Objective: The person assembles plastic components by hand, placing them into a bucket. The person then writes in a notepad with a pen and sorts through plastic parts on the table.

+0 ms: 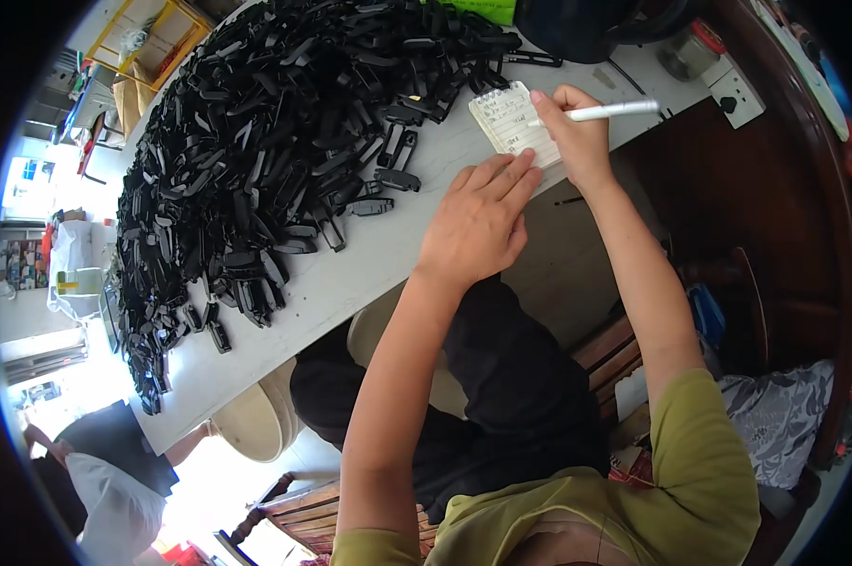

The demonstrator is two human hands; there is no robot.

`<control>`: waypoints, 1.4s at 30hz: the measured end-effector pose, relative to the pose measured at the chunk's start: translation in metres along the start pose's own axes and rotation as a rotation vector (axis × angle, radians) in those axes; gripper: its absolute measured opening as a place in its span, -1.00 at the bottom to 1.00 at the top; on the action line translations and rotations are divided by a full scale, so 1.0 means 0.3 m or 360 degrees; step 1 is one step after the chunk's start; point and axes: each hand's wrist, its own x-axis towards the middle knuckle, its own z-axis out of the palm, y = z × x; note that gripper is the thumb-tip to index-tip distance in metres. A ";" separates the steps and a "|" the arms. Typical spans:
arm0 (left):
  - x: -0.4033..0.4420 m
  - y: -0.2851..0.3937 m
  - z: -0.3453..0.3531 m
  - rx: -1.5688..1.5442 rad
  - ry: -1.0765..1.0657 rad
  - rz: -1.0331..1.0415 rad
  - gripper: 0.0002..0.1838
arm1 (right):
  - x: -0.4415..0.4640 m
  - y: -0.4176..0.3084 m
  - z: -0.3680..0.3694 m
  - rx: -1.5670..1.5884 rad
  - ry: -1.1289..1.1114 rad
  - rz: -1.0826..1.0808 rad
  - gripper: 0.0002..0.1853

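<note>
My right hand (577, 137) grips a white pen (617, 110), its tip end over a small spiral notepad (516, 123) near the table edge. Handwritten lines show on the notepad's ruled page. Flat across the pad's lower edge lie the outstretched fingers of my left hand (478, 217), which holds nothing. A large heap of small black plastic parts (256, 141) spreads over the table to the left of the pad, with a few loose pieces close to my left hand.
The white table (350, 269) ends in front of my knees. Beyond the notepad stand a dark container (577, 28), a glass jar with a red lid (690, 52) and a white socket block (735, 99). Another person (105, 481) is at the lower left, near a round stool (251, 420).
</note>
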 end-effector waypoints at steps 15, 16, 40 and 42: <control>0.002 0.003 0.000 0.0050 -0.0032 -0.0024 -0.49 | -0.012 0.000 0.006 -0.0395 0.0024 -0.0215 -0.63; 0.001 0.004 0.000 0.0069 -0.0026 -0.0018 -0.50 | -0.012 -0.002 0.006 -0.0388 0.0020 -0.0204 -0.63; 0.001 0.000 0.004 0.0047 0.0003 0.0000 -0.52 | -0.015 0.007 0.011 -0.0414 -0.0011 -0.0199 -0.61; 0.001 0.002 0.002 0.0053 0.0000 -0.0003 -0.51 | -0.017 0.001 0.012 -0.0435 -0.0022 -0.0191 -0.59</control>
